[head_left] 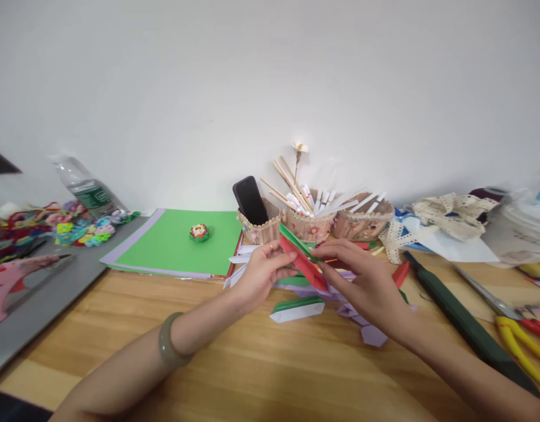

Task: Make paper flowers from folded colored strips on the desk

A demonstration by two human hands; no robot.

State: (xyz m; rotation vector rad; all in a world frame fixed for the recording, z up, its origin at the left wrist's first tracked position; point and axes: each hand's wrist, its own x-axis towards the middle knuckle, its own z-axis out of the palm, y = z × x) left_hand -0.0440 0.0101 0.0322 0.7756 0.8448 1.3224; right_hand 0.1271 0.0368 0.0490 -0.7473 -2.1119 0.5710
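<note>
Between my hands, just above the table, is a folded strip of red and green paper (302, 262), slanting down to the right. My left hand (266, 272) pinches its left side, thumb on the red face. The fingers of my right hand (362, 281) press on its upper right edge, closed around the green layer. Below it on the wood lies a green and white folded paper piece (297, 309). Several lilac folded pieces (362, 319) lie under and beside my right hand, partly hidden by it.
Behind my hands stand decorated wooden-stick holders (308, 225) with pens and a phone (251, 200). Green paper sheets (164, 240) carry a small paper flower (199, 232). At right lie a dark green long tool (463, 316) and yellow-handled scissors (511, 328); at left, a pink glue gun (14, 281).
</note>
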